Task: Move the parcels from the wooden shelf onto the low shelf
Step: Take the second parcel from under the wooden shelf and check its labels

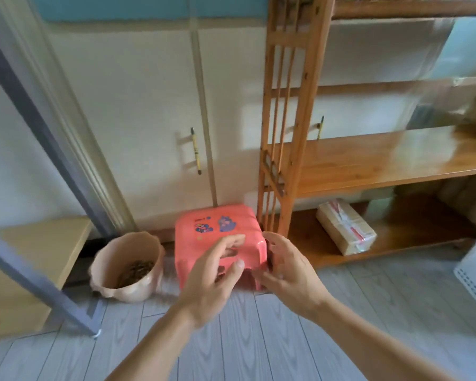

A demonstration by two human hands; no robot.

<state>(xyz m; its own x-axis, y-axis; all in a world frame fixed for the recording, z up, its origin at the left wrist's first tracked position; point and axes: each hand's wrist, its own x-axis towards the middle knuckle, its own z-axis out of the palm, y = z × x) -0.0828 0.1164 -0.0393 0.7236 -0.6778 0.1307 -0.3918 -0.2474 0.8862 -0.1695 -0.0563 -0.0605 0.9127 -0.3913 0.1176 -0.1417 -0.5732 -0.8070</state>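
We hold our left hand [215, 273] and right hand [289, 273] loosely open and empty before the pink stool [220, 229]. A taped parcel [345, 226] lies on the wooden shelf [382, 158], well apart from both.

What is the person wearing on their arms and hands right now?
Nothing that shows: the left hand and right hand are bare, with no gloves, rings, watch or wristband. Both forearms are uncovered down to the picture's bottom edge, so no sleeves are in view.
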